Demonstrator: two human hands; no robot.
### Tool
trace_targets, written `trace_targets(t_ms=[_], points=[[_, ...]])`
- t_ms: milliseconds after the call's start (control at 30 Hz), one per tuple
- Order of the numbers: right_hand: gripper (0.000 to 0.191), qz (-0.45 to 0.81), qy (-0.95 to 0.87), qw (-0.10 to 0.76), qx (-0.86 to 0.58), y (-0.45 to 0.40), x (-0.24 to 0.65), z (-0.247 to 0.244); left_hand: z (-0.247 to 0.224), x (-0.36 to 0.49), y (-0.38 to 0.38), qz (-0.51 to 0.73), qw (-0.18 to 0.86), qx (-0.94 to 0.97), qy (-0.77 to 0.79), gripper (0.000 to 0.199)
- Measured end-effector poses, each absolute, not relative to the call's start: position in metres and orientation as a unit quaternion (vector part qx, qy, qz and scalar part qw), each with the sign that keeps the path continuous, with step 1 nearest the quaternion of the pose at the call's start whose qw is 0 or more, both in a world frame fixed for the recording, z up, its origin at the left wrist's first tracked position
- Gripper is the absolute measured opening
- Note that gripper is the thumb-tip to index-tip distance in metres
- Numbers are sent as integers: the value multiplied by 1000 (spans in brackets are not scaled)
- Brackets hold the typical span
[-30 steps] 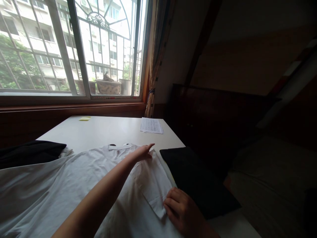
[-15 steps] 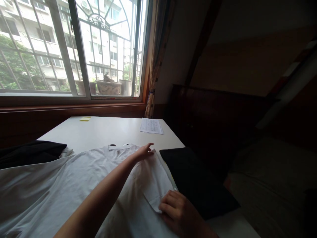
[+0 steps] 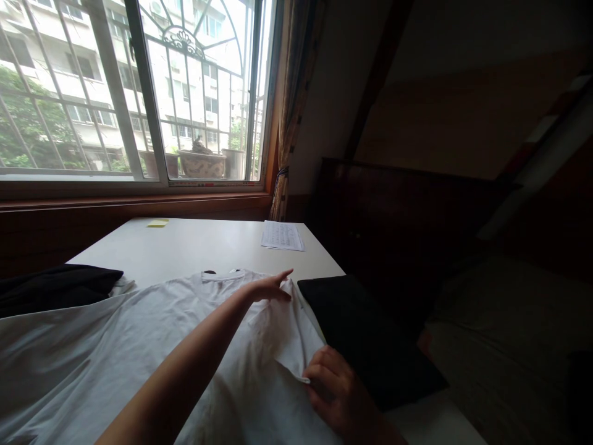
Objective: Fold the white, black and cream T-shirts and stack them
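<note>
A white T-shirt (image 3: 152,327) lies spread over the table, its neckline toward the window. My left hand (image 3: 274,288) reaches across it to the shoulder at the right, fingers apart, resting at the cloth near the sleeve's upper end. Lower down, my right hand (image 3: 331,386) pinches the hem corner of the short sleeve (image 3: 291,346) between thumb and fingers. That edge is raised a little and the sleeve cloth is creased. Just right of the sleeve is a flat black folded piece (image 3: 370,334), apparently cloth.
Dark cloth (image 3: 55,287) is heaped at the left on the white table (image 3: 194,244). Printed sheets (image 3: 282,236) and a yellow sticky note (image 3: 158,222) lie toward the back. Beyond stands a barred window (image 3: 194,93) with a curtain (image 3: 283,154) beside it.
My right hand has drawn the sleeve corner slightly up and to the right, lifting and creasing it. The fingers of my left hand have spread and shifted slightly right.
</note>
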State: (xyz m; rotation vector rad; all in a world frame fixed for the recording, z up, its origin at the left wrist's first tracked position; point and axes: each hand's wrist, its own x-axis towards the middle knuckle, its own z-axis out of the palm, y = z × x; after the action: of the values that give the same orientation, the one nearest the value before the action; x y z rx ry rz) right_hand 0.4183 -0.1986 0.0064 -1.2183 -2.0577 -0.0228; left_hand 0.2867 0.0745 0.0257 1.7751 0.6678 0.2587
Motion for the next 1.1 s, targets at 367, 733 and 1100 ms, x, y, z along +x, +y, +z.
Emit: trace_targets(t_ms=[367, 733, 1100], points=[[43, -47, -784, 265, -559, -204, 441, 5, 38, 255, 75, 19, 471, 840, 270, 121], [20, -69, -773, 304, -552, -201, 441, 4, 47, 242, 58, 64, 402, 852, 330, 92], [11, -42, -809, 250, -531, -206, 434, 16, 32, 230, 47, 68, 186, 918, 342, 80]])
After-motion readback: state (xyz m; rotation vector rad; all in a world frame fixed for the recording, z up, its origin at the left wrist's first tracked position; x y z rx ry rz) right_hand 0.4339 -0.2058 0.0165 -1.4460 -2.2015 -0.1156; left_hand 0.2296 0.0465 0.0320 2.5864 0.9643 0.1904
